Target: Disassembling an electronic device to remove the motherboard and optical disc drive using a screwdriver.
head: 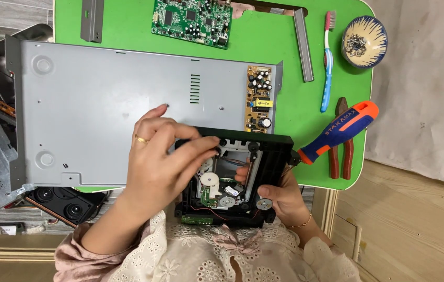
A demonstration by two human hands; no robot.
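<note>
A black disc-drive mechanism (264, 149) with a white gear, small motors and red wires is held over the near edge of the green table (264, 47). My left hand (162, 162), wearing a ring, rests on the drive's left top edge with fingers pinching near a black rubber mount. My right hand (279, 198) supports the drive from below at its right side and also holds a blue-and-orange screwdriver (345, 130), whose handle sticks out to the right.
A grey metal chassis plate (107, 104) carrying a yellow power board (259, 99) lies on the table. Behind are a green circuit board (191, 21), two metal brackets, a toothbrush (327, 62), a bowl of screws (364, 40) and red pliers (341, 151). Speakers and metal parts lie at the left on the floor.
</note>
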